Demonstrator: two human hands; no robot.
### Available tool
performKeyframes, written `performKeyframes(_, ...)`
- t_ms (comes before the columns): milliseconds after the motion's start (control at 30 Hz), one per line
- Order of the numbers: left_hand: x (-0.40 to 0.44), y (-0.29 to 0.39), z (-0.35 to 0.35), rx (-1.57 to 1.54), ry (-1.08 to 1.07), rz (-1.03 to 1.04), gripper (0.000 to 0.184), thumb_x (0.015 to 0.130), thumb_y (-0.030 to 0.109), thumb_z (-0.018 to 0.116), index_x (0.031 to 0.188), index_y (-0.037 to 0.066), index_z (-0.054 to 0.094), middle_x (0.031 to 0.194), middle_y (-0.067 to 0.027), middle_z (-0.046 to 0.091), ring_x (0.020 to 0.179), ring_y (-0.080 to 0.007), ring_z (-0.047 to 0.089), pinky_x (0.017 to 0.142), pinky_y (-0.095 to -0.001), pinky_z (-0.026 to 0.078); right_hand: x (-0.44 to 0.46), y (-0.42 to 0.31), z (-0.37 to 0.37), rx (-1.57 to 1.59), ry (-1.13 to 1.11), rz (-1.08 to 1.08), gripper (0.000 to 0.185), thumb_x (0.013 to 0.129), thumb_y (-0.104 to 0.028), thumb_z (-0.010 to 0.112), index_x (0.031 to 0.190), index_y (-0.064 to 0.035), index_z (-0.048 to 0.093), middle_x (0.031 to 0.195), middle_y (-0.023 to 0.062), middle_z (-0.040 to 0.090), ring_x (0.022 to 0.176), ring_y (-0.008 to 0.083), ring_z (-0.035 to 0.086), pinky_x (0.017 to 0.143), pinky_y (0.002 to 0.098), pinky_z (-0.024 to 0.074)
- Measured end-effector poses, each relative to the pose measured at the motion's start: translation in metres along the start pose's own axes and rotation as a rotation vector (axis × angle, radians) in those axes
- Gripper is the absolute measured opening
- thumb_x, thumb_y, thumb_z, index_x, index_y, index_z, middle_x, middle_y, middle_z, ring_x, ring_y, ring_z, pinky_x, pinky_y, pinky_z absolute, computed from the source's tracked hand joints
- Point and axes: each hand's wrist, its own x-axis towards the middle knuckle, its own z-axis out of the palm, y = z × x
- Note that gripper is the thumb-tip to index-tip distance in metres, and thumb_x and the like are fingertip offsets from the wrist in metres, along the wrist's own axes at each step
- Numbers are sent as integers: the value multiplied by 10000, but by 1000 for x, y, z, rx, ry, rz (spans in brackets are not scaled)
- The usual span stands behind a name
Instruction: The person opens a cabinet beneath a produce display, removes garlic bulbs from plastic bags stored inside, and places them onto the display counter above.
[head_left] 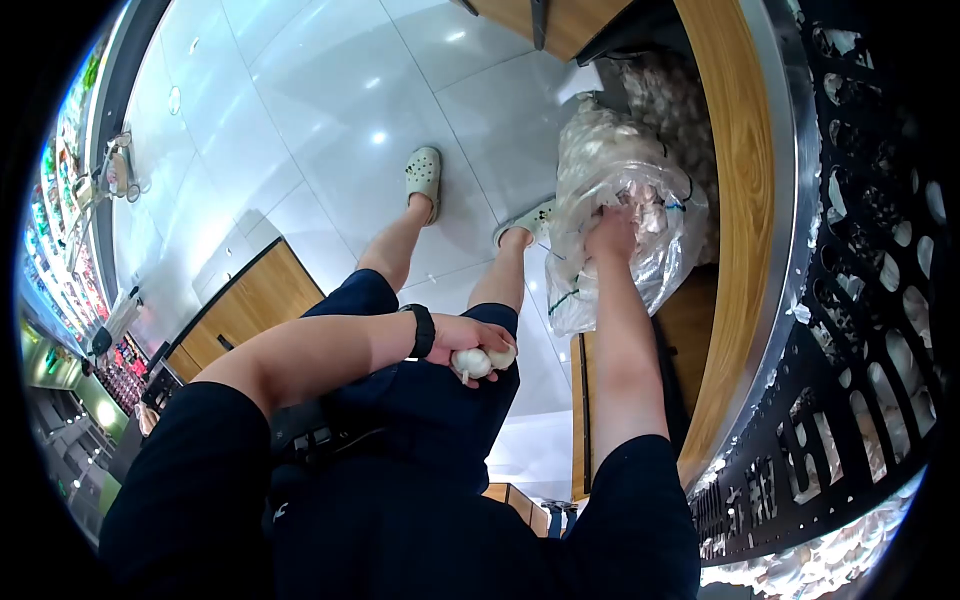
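My left hand point(462, 340), with a dark band on its wrist, is curled around garlic bulbs point(470, 363) in front of my thighs. At least two of the white bulbs show between its fingers. Low on the right, a clear plastic bag point(580, 290) stands with its mouth spread. Into that mouth reaches my right hand point(612, 235), beside pale pinkish garlic point(650, 205). The fingers of this hand are mostly hidden inside, so what they grip does not show.
Behind the bag lies another full sack point(665, 95) of pale bulbs. A wooden counter edge point(750, 190) curves along the right, with a black slotted crate point(870, 330) beyond it. A wooden panel point(250, 305) stands at left. Grey floor tiles point(330, 120) spread ahead.
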Motion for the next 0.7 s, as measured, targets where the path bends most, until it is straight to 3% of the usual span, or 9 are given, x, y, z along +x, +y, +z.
performKeyframes(100,-3,0,-2,0,-6,4,278,966,245,533,1231,171,488,1089,-48,567,908,-165,653,667,-359,582,-14,0,-52,243,-145,5,535,695,-304,734,1176,-112,599,1213,176,564,1168,329,531,930,433,473)
performKeyframes(267,4,-4,-16,-9,22,1,298,954,241,550,1233,164,479,1085,-51,566,879,-167,646,628,-359,580,-17,46,-23,424,-11,46,563,653,-314,738,1173,-150,598,1171,160,607,1167,371,517,1010,437,413)
performKeyframes(333,9,-5,-17,6,1,15,303,958,235,543,1243,160,475,1086,-54,568,872,-165,645,637,-360,581,-7,29,-13,277,27,90,721,676,-287,756,1344,-216,495,1328,117,551,1292,352,434,1078,413,366)
performKeyframes(400,7,1,-17,11,11,29,310,960,231,542,1253,158,471,1089,-60,568,874,-165,646,644,-361,581,3,14,8,308,55,-7,776,723,-321,719,1428,-240,406,1436,192,418,1351,402,333,1101,439,334)
performKeyframes(467,7,-6,-12,12,10,11,317,962,228,540,1262,157,468,1093,-65,567,876,-165,646,651,-361,581,-8,-26,5,509,248,319,785,771,-363,676,1468,-253,332,1507,245,268,1352,450,309,1093,477,334)
performKeyframes(500,8,-6,-14,11,17,11,289,954,256,557,1224,183,485,1063,-43,572,860,-161,646,655,-370,572,2,-30,17,480,335,334,781,805,-397,643,1487,-287,281,1540,256,152,1296,470,381,1045,509,380)
performKeyframes(533,8,-5,-16,9,22,12,262,946,284,574,1187,210,503,1033,-21,576,845,-157,646,660,-378,562,4,-40,3,489,339,333,781,805,-397,643,1487,-287,281,1540,256,152,1296,470,381,1045,509,380)
performKeyframes(633,8,-5,-16,-14,16,5,301,958,251,557,1240,182,478,1082,-52,571,876,-163,646,659,-369,572,4,-57,-45,481,-27,504,677,813,-378,644,1428,-329,364,1487,213,215,1196,406,502,950,487,462)
performKeyframes(700,9,1,-21,-8,11,10,339,966,227,545,1284,152,455,1122,-81,564,900,-168,645,662,-364,582,11,-51,-32,458,34,457,649,806,-363,650,1403,-320,400,1468,198,246,1192,402,508,941,482,470)
